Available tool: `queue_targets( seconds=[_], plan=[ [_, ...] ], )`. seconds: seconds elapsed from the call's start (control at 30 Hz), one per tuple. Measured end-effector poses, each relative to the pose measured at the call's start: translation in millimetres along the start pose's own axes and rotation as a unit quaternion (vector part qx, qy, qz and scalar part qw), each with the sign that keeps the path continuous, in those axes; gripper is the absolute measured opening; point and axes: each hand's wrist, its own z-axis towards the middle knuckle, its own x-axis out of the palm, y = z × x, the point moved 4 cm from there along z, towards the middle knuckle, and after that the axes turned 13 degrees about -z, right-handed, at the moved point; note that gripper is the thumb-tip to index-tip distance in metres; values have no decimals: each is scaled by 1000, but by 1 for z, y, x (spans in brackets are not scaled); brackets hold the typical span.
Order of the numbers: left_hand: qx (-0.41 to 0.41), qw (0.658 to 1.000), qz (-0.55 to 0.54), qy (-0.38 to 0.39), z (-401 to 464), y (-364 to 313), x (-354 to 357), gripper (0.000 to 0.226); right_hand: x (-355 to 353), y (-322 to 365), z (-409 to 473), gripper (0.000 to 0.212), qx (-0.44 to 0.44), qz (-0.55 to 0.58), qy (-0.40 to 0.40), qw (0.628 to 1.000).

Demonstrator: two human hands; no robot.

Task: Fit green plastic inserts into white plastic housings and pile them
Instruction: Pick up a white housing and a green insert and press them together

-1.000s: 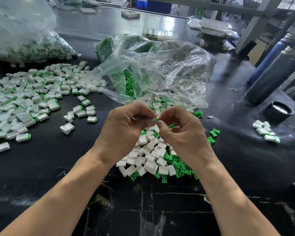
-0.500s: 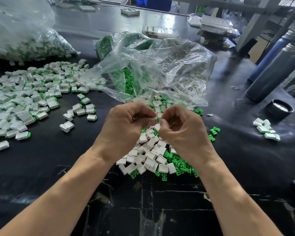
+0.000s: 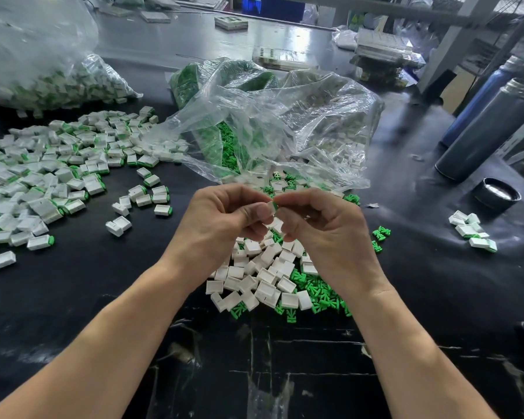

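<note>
My left hand (image 3: 221, 219) pinches a small white housing (image 3: 270, 209) between thumb and fingers at the centre of the view. My right hand (image 3: 324, 231) meets it from the right, its fingertips pinching a green insert (image 3: 274, 204) at the housing's end. Below both hands lies a heap of loose white housings (image 3: 263, 276) mixed with green inserts (image 3: 315, 288) on the black table. A wide spread of assembled white-and-green pieces (image 3: 52, 176) covers the left side.
A crumpled clear bag (image 3: 270, 122) holding green inserts and housings lies behind my hands. Another full bag (image 3: 43, 77) sits far left. Two dark flasks (image 3: 493, 122) and a black lid (image 3: 496, 195) stand at the right, near a few assembled pieces (image 3: 472, 231).
Both hands stay together over the heap. My fingers have shifted, and the white housing with the green insert at its end now shows between the fingertips.
</note>
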Motion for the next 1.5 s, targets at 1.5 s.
queue_targets(
  seconds=[1.5],
  plan=[
    [-16, 997, 73, -28, -3, 2, 1, 6, 7, 4, -1, 17, -12, -165, -30, 986]
  ],
)
